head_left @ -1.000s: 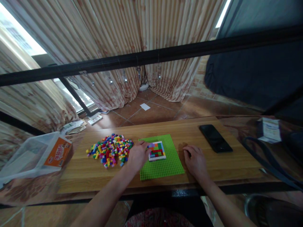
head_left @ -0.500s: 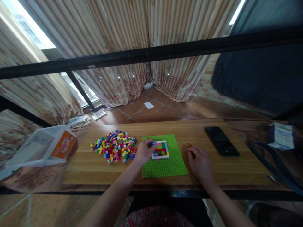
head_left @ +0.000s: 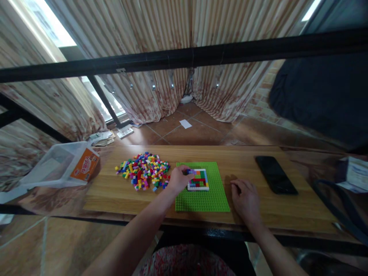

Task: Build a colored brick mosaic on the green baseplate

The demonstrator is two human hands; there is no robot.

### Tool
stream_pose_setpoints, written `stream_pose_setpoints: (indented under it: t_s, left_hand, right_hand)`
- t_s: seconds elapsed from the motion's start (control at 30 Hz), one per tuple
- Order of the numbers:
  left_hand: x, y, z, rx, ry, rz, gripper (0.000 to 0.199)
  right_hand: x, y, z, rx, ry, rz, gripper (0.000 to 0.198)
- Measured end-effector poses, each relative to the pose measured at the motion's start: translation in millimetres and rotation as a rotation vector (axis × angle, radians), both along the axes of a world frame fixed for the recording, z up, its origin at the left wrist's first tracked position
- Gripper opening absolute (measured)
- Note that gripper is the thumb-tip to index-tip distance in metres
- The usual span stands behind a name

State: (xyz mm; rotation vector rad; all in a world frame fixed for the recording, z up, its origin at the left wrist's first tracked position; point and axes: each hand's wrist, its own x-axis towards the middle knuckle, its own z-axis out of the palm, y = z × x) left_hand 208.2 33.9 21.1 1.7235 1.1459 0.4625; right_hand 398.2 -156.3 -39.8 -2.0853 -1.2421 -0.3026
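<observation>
My left hand (head_left: 179, 178) is closed in a pinch at the upper left corner of a small mosaic of toy bricks (head_left: 202, 184). A purple-blue toy brick (head_left: 189, 171) shows at its fingertips, touching or just over the mosaic. White bricks edge the mosaic, with red, green, orange and blue ones inside. It sits on a green studded baseplate (head_left: 202, 203). Partly hidden by my left hand is the mosaic's left side. Just right of the baseplate, my right hand (head_left: 245, 197) rests on the wooden table with its fingers curled; nothing shows in it.
A heap of loose coloured bricks (head_left: 146, 170) lies left of the baseplate. Toward the right end of the wooden table (head_left: 115, 203) is a black phone (head_left: 276, 175). A clear plastic box (head_left: 57, 165) with an orange label stands beyond the left end. A black metal bar (head_left: 161, 59) crosses behind.
The whole view has shifted and tilted slightly with the head. My left hand stays at the mosaic's upper left corner, and my right hand keeps its place beside the baseplate.
</observation>
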Motion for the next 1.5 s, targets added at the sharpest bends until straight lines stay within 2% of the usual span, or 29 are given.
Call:
stream_pose_setpoints:
  t_s: [0.13,0.23,0.37,0.47,0.57,0.67,0.77,0.9,1.03,1.17,1.37,1.5]
  left_hand:
    - [-1.3,-1.6,5.4,0.024,-0.003,-0.001,0.019]
    - [-2.3,-1.8,7.5,0.052,-0.034,0.01,0.024]
    - [-7.8,-2.3,8.7,0.083,-0.084,0.074,0.027]
    - [-22.5,-7.6,14.4,0.09,-0.124,0.105,0.029]
    - [-48.5,-19.3,23.4,0.079,-0.181,0.081,0.029]
    - [-82.1,-32.2,28.5,0.004,-0.281,0.059,0.03]
    - [-120.2,-37.6,25.9,-0.043,-0.291,0.178,0.035]
    - [-176.7,-29.3,16.8,-0.053,-0.236,0.396,0.041]
    - [-229.3,-10.3,8.2,0.077,-0.062,0.561,0.037]
    - [-260.5,16.1,-0.7,0.212,0.172,0.632,0.036]
    - [-266.5,65.7,-10.5,0.609,0.306,0.618,0.036]
    - [-260.0,89.9,-19.1,0.738,0.413,0.572,0.041]
  right_hand:
    - [-1.5,1.1,1.0,-0.008,0.007,0.011,0.025]
    - [-1.1,1.4,2.1,-0.012,0.05,0.013,0.027]
    - [3.9,3.9,7.1,-0.038,0.174,-0.006,0.031]
    - [3.9,16.5,19.3,-0.067,0.304,-0.043,0.035]
    - [-6.9,44.6,40.9,-0.064,0.345,0.041,0.037]
    - [-27.3,84.8,64.0,-0.085,0.259,0.153,0.033]
    - [-50.5,126.3,76.2,-0.225,0.153,0.228,0.029]
    - [-74.3,163.3,70.4,-0.325,0.097,0.263,0.027]
    - [-80.5,171.6,57.8,-0.413,0.042,0.257,0.03]
    - [-67.4,167.7,49.0,-0.482,-0.034,0.245,0.034]
    - [-39.4,164.9,34.7,-0.462,-0.183,0.187,0.039]
    - [-29.6,163.9,31.3,-0.405,-0.24,0.209,0.039]
